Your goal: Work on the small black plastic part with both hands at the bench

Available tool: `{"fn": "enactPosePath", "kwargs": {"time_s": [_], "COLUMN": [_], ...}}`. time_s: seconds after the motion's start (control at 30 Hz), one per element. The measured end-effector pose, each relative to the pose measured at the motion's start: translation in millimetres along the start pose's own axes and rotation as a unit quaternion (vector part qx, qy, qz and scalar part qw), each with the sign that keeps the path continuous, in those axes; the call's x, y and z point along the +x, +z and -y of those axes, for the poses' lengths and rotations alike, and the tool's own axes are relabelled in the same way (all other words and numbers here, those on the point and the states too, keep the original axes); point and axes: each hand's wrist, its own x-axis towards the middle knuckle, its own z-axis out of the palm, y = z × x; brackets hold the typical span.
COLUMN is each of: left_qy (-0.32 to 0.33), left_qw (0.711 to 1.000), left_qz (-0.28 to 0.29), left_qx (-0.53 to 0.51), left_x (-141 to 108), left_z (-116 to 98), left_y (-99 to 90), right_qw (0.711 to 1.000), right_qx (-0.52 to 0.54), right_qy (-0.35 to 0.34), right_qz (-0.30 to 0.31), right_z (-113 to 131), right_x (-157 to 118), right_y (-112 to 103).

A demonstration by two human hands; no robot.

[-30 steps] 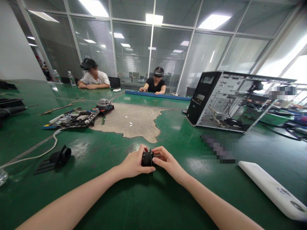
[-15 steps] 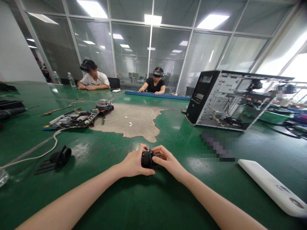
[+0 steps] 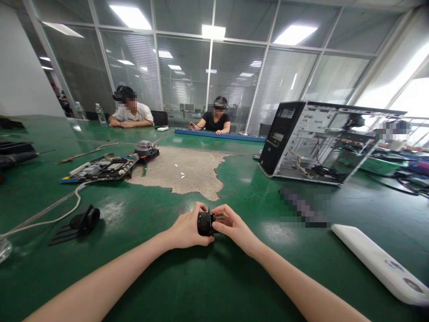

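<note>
A small black cylindrical device (image 3: 204, 223) with a thin flange on its right side is held just above the green table, in front of me. My left hand (image 3: 187, 229) wraps round its left side, fingers over the top and thumb below. From the right, my right hand (image 3: 232, 224) pinches the part beyond the flange with thumb and fingertips. Its exact kind cannot be made out, since both hands cover much of it. To the left lies a black round part with flat slats (image 3: 80, 222), touched by neither hand.
An opened computer case (image 3: 301, 141) stands at the right, near a white oblong device (image 3: 375, 261). A circuit board (image 3: 103, 167) and a fan-like part (image 3: 145, 147) lie at left by a bare tan patch (image 3: 187, 172). Two people sit across the green table (image 3: 150, 286).
My hands keep their grip on the black device, with only a slight shift. My view has tilted up a little. Across the table, one person's hand has lifted and moved left.
</note>
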Motion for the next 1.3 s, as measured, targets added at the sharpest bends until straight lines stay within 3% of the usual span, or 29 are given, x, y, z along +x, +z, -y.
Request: {"fn": "enactPosePath", "kwargs": {"time_s": [0.2, 0.33, 0.67, 0.97, 1.3], "left_qy": [-0.028, -0.040, 0.055, 0.069, 0.101], "left_qw": [0.999, 0.999, 0.997, 0.989, 0.989], "left_qz": [-0.009, -0.016, -0.020, -0.100, -0.067], "left_qx": [-0.022, -0.020, 0.058, 0.083, 0.082], "left_x": [1, 2, -1, -1, 0], "left_z": [2, 5, 5, 10, 8], "left_y": [-1.1, -1.6, 4.5, 6.6, 3.0], "right_qw": [0.998, 0.998, 0.998, 1.000, 1.000], "right_qx": [-0.031, -0.013, -0.006, 0.007, -0.009], "right_qy": [-0.048, 0.006, 0.063, 0.017, 0.012], "right_qz": [-0.031, -0.056, -0.012, -0.017, -0.016], "right_z": [1, 4, -6, -4, -8], "right_x": [-1, 0, 6, 4, 4], "right_y": [-4, -10, -4, 0, 1]}}
